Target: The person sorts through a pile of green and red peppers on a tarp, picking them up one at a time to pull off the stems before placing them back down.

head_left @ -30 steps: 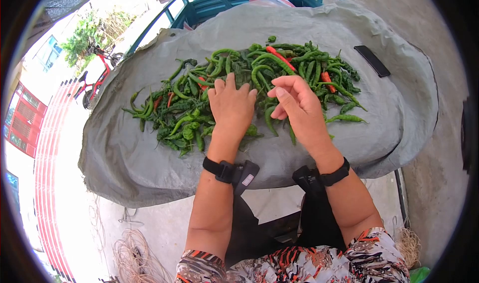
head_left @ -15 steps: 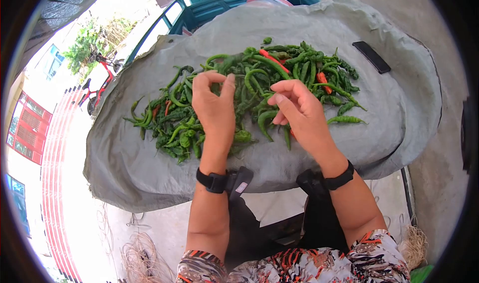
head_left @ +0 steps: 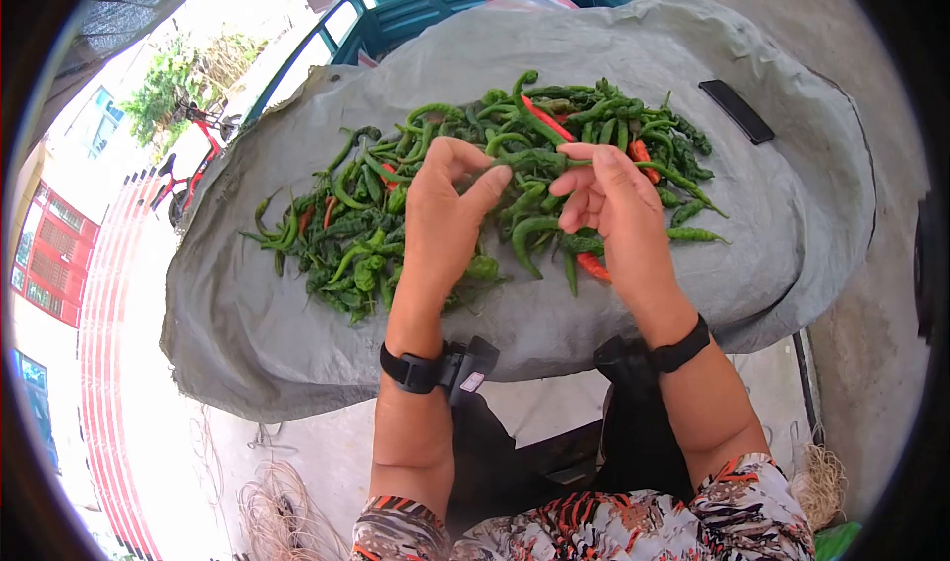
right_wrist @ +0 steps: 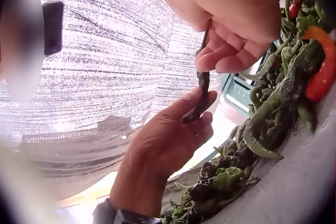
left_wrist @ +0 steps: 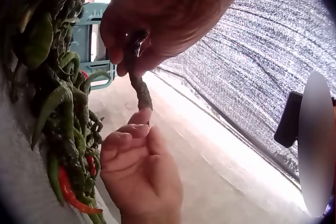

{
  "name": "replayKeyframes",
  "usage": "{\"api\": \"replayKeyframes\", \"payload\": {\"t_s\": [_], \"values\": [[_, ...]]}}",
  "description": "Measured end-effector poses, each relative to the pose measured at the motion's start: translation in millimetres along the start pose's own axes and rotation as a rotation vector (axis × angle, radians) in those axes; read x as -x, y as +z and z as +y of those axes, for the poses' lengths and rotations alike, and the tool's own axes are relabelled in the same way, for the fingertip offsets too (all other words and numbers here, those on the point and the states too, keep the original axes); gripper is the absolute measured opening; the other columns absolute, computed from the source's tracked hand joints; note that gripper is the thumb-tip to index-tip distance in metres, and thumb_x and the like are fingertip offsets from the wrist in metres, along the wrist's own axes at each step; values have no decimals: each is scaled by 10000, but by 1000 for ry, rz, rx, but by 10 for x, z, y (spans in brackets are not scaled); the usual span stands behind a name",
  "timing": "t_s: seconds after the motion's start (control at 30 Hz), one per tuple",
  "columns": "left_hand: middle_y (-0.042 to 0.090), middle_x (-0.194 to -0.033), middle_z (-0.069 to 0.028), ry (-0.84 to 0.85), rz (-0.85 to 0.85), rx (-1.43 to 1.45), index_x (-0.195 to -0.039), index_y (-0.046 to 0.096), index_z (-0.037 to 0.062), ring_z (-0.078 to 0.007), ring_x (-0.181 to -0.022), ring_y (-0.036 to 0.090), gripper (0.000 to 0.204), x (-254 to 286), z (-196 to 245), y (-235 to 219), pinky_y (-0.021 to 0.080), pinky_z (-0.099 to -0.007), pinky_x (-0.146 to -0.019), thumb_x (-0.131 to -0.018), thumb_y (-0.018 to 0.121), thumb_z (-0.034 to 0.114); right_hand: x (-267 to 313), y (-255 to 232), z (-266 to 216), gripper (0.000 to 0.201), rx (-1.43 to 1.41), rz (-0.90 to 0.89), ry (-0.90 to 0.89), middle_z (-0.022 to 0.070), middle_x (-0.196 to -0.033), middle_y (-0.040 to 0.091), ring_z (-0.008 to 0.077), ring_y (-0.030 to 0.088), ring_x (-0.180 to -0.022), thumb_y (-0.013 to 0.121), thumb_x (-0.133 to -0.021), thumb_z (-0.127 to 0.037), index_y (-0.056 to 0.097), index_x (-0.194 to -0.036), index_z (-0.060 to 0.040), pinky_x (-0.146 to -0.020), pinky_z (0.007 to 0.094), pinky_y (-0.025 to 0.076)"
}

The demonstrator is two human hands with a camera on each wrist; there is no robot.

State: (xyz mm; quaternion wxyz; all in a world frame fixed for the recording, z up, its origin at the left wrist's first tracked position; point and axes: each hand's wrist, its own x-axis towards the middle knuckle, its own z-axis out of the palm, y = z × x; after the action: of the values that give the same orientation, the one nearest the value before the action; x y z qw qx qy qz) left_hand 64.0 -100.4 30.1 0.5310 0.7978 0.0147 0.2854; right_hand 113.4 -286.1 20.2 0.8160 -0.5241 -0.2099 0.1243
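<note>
A dark green, wrinkled pepper [left_wrist: 140,90] is stretched between my two hands, raised above the heap. My left hand [head_left: 440,215] pinches one end of it between thumb and fingers. At the thin stem end, my right hand [head_left: 628,215] pinches with thumb and forefinger, as the right wrist view shows; its other fingers curl loosely. Beneath both hands lies a long heap of green peppers [head_left: 346,230] with a few red ones mixed in. One bright red pepper [head_left: 546,121] lies just beyond the hands, and an orange-red one [head_left: 592,267] lies below the right hand.
The heap lies on a grey sheet [head_left: 297,343] with raised, folded edges. A black phone [head_left: 737,113] rests on its right side. Behind stands a teal cart frame [head_left: 465,2]. Loose pale strands [head_left: 282,512] lie on the ground at lower left.
My left hand rose off the heap, turned, and came right toward the right hand, now with a dark green pepper. My right hand moved slightly right and now pinches the pepper's stem end.
</note>
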Motion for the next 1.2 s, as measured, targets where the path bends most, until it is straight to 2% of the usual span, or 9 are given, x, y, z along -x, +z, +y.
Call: {"api": "replayKeyframes", "payload": {"t_s": [0.17,0.27,0.3,0.53,0.77,0.97,1.07,1.1,1.2], "values": [[687,-990,-85,-32,316,-179,-1168,608,24,-162,-855,613,285,-21,-64,-128,484,-321,-781,-910,680,121,-12,-15,21,483,-46,60,-17,75,-949,677,107,624,-687,427,-1066,-441,548,-1268,-20,-644,265,505],[686,-1057,-101,209,492,-820,-1210,633,58,-235,-1000,594,348,-21,-209,-233,449,-380,-898,-870,686,107,-16,-9,20,469,-11,95,3,74,-949,676,106,621,-684,430,-1064,-436,550,-1252,-24,-643,264,503],[680,-1117,-120,207,470,-738,-1207,663,76,-301,-1105,558,360,-30,-165,-226,413,-414,-979,-847,681,88,-15,-3,20,461,-4,103,16,73,-950,676,105,620,-682,430,-1065,-433,552,-1245,-26,-642,263,502],[666,-1185,-141,368,-22,-612,-1180,677,82,-332,-1174,555,293,9,-357,91,414,-440,-1009,-903,661,176,1,61,36,416,100,126,-10,57,-952,672,94,618,-683,458,-1062,-403,560,-1226,-35,-637,245,496],[623,-1304,-144,193,-191,-865,-1288,645,108,-329,-1257,504,392,26,-398,162,380,-465,-1039,-991,553,347,1,74,59,375,101,107,-3,49,-940,666,88,619,-683,476,-1062,-369,573,-1210,-39,-634,235,496],[700,-1101,-120,307,19,-365,-1171,684,45,-257,-1043,622,272,-72,-490,111,470,-388,-884,-953,625,196,1,76,58,345,105,111,-5,46,-939,666,85,614,-678,476,-1063,-339,581,-1208,-44,-625,233,492],[713,-992,-35,-73,4,108,-1121,688,33,-105,-837,612,192,-67,-274,49,474,-249,-737,-949,660,112,-12,53,60,313,136,81,19,48,-945,669,86,617,-673,501,-1054,-312,581,-1208,-52,-624,231,494],[696,-929,10,-44,21,215,-1092,680,23,-42,-752,551,156,-60,-272,52,446,-207,-683,-957,651,95,-15,46,63,297,154,66,34,47,-947,670,86,617,-672,509,-1050,-297,581,-1207,-55,-623,230,494],[695,-980,-16,-134,-10,259,-1144,647,18,-56,-780,551,216,-52,-202,31,453,-221,-685,-948,659,107,-3,57,94,258,226,-12,57,47,-960,673,84,617,-670,529,-1038,-252,579,-1203,-60,-614,223,492]]}}
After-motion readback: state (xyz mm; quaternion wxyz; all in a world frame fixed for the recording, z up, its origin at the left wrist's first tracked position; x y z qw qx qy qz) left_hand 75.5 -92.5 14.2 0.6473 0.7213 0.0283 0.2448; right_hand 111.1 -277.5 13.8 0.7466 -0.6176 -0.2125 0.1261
